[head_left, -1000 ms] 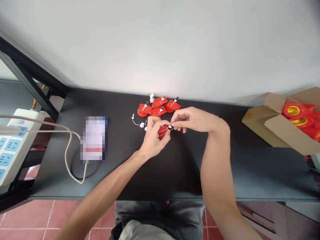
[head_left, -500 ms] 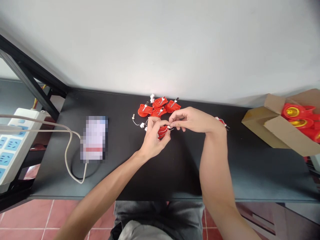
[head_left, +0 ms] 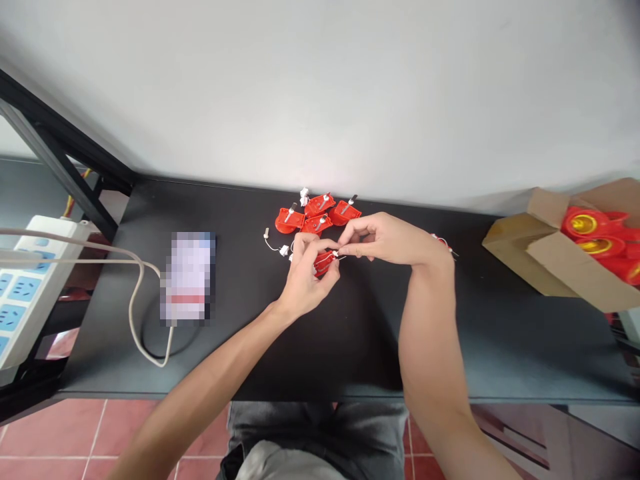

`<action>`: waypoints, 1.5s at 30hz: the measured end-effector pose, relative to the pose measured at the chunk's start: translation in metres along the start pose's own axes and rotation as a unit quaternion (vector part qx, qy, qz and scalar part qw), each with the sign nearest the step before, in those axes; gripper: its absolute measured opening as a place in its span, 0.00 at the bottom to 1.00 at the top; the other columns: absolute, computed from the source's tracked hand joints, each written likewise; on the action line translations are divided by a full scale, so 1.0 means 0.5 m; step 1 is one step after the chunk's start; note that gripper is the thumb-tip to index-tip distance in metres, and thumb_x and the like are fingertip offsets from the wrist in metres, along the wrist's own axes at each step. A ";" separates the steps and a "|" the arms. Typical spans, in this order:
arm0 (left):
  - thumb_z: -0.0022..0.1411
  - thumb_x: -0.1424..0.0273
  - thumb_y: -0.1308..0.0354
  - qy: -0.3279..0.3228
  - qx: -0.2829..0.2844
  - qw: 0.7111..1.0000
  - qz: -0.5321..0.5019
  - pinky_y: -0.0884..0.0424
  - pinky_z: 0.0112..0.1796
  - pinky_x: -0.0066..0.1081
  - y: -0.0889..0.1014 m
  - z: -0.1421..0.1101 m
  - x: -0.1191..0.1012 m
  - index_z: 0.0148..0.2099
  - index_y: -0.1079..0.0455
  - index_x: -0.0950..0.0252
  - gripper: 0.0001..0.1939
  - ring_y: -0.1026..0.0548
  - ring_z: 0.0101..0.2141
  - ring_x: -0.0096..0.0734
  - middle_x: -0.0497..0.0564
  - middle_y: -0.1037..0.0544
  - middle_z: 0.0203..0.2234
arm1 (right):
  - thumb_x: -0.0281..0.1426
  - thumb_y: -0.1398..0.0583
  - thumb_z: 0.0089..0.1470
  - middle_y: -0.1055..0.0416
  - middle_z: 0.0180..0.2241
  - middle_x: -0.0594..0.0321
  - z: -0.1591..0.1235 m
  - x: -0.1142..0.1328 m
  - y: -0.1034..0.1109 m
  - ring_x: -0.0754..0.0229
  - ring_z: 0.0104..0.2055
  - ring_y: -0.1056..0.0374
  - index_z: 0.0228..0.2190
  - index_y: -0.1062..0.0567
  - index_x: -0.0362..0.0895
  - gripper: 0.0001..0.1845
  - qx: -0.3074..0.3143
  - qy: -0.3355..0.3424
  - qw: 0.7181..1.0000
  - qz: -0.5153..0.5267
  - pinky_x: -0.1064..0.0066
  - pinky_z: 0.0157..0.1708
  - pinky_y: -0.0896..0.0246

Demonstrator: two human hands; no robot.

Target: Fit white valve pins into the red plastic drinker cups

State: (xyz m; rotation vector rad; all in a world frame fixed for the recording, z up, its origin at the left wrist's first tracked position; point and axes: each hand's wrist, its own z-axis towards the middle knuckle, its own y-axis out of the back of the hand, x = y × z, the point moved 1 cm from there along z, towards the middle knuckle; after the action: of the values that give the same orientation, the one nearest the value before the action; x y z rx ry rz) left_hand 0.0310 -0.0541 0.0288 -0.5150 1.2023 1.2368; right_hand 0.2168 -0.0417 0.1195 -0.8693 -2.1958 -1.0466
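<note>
My left hand (head_left: pixel 306 277) is closed around a small red plastic shell (head_left: pixel 324 261), with thumb and fingers on its two sides. A thin white wire runs along that shell to a small white part at its right end. The thumb and index finger of my right hand (head_left: pixel 373 239) are pinched together on this white part, which is too small to name. Just beyond my hands lie several similar red shells (head_left: pixel 316 224), each with a white piece and a metal strip on it. A white connector (head_left: pixel 284 251) on a thin wire lies left of my left hand.
At the left a phone (head_left: pixel 190 277), blurred out, lies on the black table (head_left: pixel 260 353) with a cable attached. A white power strip (head_left: pixel 35 287) stands beyond the left edge. To the right, an open cardboard box (head_left: pixel 520 257) holds red and yellow parts (head_left: pixel 590 223). Behind rises a pale wall.
My hands stay almost in place. The right fingertips have shifted slightly on the small white part at the end of the red shell.
</note>
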 end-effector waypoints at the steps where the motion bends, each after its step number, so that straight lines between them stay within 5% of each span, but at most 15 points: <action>1: 0.64 0.76 0.40 -0.001 -0.003 1.000 -0.001 0.26 0.36 0.28 0.000 0.000 0.000 0.48 0.33 0.59 0.12 0.31 0.38 0.26 0.49 0.37 0.40 | 0.43 0.36 0.52 0.26 0.29 0.64 0.001 -0.001 0.000 0.66 0.25 0.37 0.33 0.20 0.45 0.15 0.002 0.003 1.000 -0.002 0.68 0.30 0.44; 11: 0.64 0.76 0.40 -0.008 -0.015 1.000 0.000 0.25 0.38 0.30 -0.002 0.000 0.003 0.48 0.33 0.59 0.11 0.31 0.40 0.28 0.50 0.36 0.41 | 0.44 0.34 0.51 0.22 0.35 0.61 0.011 -0.009 -0.006 0.58 0.36 0.29 0.33 0.19 0.45 0.15 -0.007 0.049 0.999 0.015 0.65 0.38 0.39; 45: 0.67 0.76 0.43 -0.034 -0.027 0.999 0.033 0.29 0.34 0.27 -0.001 -0.005 0.005 0.49 0.34 0.60 0.10 0.31 0.39 0.27 0.51 0.36 0.42 | 0.38 0.37 0.52 0.26 0.28 0.65 0.002 0.026 -0.016 0.63 0.27 0.37 0.28 0.22 0.46 0.08 -0.021 0.016 0.997 -0.071 0.67 0.31 0.47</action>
State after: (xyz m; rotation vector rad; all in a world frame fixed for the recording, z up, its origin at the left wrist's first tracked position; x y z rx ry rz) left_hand 0.0298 -0.0555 0.0257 -0.4720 1.1394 1.3353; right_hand 0.2023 -0.0405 0.1244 -0.7180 -2.2430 -1.1706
